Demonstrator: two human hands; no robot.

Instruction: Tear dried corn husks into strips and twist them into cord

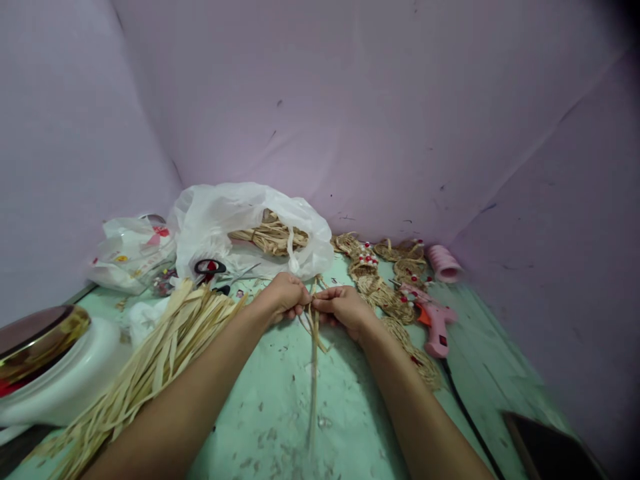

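Both forearms point(200, 387) are extended over the surface point(270, 407). In front of the bag point(217, 207), strips point(315, 333) are pinched in the left grip point(289, 297) and the right grip point(344, 308); a glue gun point(437, 330) is laid to the bag's right.

head cam | faces forward, down | table point(260, 400) close below | wall point(340, 133) beyond
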